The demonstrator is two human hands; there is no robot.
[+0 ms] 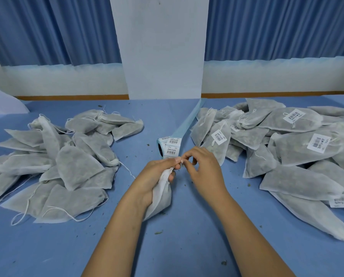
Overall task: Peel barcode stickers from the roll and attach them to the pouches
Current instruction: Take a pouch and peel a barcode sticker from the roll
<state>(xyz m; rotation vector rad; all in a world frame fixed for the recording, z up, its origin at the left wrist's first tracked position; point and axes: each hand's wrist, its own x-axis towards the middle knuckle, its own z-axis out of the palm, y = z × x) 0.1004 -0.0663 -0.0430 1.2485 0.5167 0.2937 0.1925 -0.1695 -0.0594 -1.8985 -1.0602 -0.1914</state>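
A grey-white fabric pouch hangs from my left hand, which grips its gathered neck. My right hand pinches something small at that neck, thumb and forefinger meeting the left fingertips; what it pinches is too small to tell. Just beyond my hands the roll of barcode stickers lies on the blue table, with its pale blue backing strip trailing away towards the wall.
A heap of unlabelled pouches with loose drawstrings covers the left side. A heap of pouches with barcode stickers fills the right side. Small dried bits dot the table. A white pillar and blue curtains stand behind.
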